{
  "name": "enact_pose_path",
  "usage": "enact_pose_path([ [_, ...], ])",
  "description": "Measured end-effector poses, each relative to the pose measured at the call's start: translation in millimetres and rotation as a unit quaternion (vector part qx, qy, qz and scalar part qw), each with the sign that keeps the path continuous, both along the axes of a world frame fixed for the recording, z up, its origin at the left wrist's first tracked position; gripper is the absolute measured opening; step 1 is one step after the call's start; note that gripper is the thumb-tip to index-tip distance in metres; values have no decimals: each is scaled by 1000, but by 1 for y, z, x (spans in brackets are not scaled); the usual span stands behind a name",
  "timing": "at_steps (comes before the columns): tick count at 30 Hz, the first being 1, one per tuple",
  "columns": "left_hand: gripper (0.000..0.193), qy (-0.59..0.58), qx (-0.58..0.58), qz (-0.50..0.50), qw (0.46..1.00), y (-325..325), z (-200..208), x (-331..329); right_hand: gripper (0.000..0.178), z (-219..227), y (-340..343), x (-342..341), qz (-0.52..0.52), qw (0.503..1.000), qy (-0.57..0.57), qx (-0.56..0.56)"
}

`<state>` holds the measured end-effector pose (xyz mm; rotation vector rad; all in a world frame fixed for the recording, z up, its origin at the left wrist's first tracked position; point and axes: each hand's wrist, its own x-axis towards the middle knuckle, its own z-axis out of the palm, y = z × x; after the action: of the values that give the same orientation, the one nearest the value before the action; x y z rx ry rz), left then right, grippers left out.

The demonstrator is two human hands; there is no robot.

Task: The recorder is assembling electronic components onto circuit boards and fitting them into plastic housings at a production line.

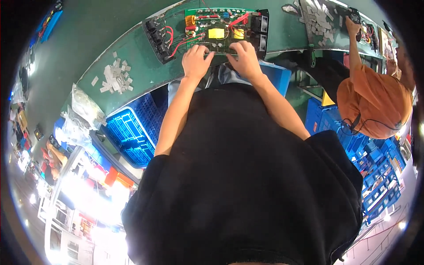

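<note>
A green circuit board [204, 27] lies across the bench, crowded with parts: yellow transformers [216, 33], a copper coil [190, 20] and thick red wires. My left hand [195, 62] grips its near edge toward the left, fingers bent over the edge and thumb pointing inward. Farther right along the same edge, my right hand [246, 60] has its fingers curled on the board too. What lies under the fingertips is hidden. A black end panel [157, 40] with sockets stands left of the board, joined to it by red wires. Another black panel with fans [261, 32] adjoins its right end.
Small grey-white pieces [115, 78] lie heaped on the green bench [145, 73] at left, with another heap [319, 24] at right. Blue crates [132, 137] stand below the bench. At right, a co-worker in an orange top [373, 101] handles another assembly [367, 36].
</note>
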<state>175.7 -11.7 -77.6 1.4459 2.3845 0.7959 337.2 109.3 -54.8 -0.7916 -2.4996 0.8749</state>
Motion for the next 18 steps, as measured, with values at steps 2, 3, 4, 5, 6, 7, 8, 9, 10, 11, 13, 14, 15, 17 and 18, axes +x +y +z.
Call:
enact_pose_path([
  [2,23,0,-4,0,1000,1,2,0,33,1,3,5,-4,1000,2,-18],
  [3,25,0,-8,-1,1000,1,2,1,34,1,3,6,-9,999,4,-38],
  [4,25,0,-9,-1,1000,3,6,3,35,2,3,5,-8,999,3,-38],
  [5,29,14,-10,4,1000,4,9,6,35,2,3,4,-8,999,3,-39],
  [6,34,27,-12,9,1000,6,12,8,35,2,4,4,-8,999,2,-37],
  [7,34,28,-12,8,1000,7,14,11,35,2,4,4,-9,999,2,-35],
  [8,37,35,-35,18,999,9,16,13,35,1,4,4,-10,999,2,-35],
  [9,41,42,-57,29,997,10,17,14,34,0,3,3,-10,999,1,-35],
  [10,41,42,-58,28,997,11,18,14,33,-1,4,3,-8,999,0,-35],
  [11,41,46,-67,33,996,12,17,15,33,-2,4,3,-9,999,0,-35],
  [13,42,50,-78,38,995,14,17,16,30,-4,4,3,-7,999,18,-41],
  [14,43,59,-80,44,994,14,17,17,30,-4,4,3,-9,999,18,-42],
  [15,43,68,-82,51,993,15,16,18,28,-5,3,3,-12,999,17,-47],
  [17,44,70,-80,52,993,17,14,19,26,-7,2,2,-18,998,17,-53],
  [18,45,70,-78,55,993,17,14,19,25,-8,3,3,-21,999,9,-39],
])
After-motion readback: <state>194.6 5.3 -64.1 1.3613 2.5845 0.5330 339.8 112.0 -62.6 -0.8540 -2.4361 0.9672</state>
